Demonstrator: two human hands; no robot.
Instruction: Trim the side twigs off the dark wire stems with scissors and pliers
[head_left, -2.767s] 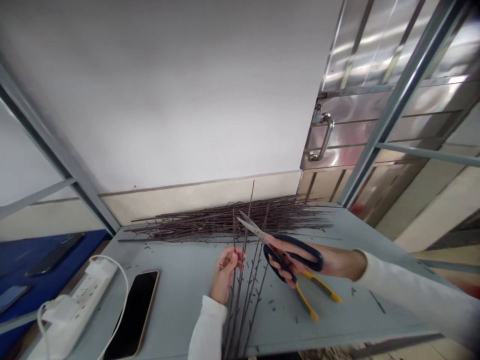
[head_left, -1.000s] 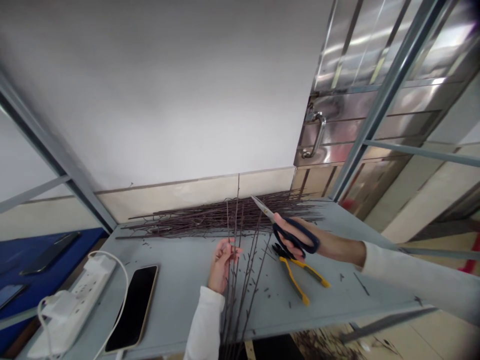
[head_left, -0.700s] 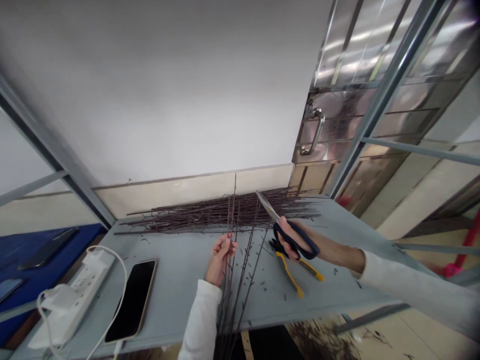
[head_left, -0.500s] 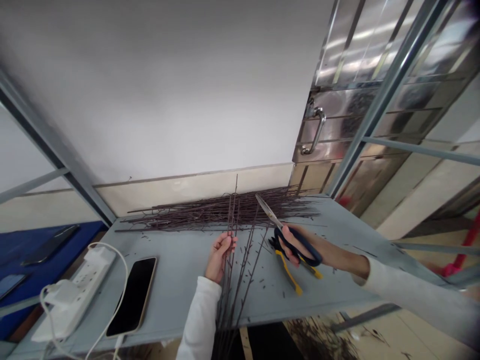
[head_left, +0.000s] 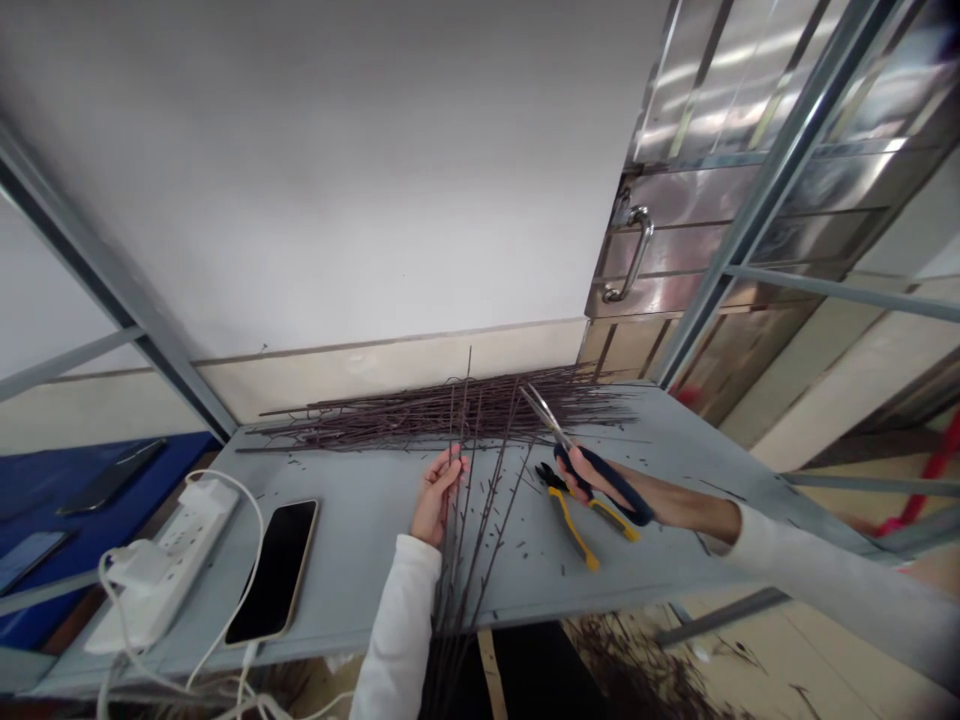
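Observation:
My left hand is closed on a thin dark twig that stands up past the fingertips. More twigs lean beside it, running down over the table's front edge. Scissors with dark handles are in my right hand, fingers wrapped round the grips. Their blades point up and left, slightly parted, and stay apart from the held twig. Beneath the right hand lie pliers with yellow handles and black jaws. Behind both hands spreads a long heap of dark twigs.
Small clippings are scattered over the grey table. At left lie a phone on a charging cable and a white power strip. Metal posts rise at the table's sides. Cut twigs litter the floor below.
The scissors' blades have parted a little and shifted slightly right, away from the twigs. My left hand keeps its hold, and the whole view has moved slightly.

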